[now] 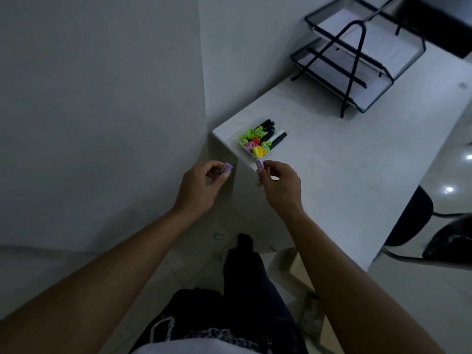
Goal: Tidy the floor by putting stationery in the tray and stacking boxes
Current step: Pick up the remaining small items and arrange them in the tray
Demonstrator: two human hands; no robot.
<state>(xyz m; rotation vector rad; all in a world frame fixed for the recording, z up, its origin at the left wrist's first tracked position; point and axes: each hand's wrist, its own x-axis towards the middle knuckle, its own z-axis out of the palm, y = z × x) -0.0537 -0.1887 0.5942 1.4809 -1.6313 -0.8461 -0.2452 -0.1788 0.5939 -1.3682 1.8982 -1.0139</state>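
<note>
Currently, hands: I see the left hand (204,183) pinching one purple clip (226,168), the right hand (279,185) pinching another purple clip (259,164).
Tray: small tray (249,152), near the corner of the white surface (344,175), already crowded.
Risk: I judge a clip could bounce off the heap and fall to the floor.

Tray (242,146) near desk (332,159) corner, paper rack (357,54) behind it, perhaps boxes (293,264) on floor below
</note>
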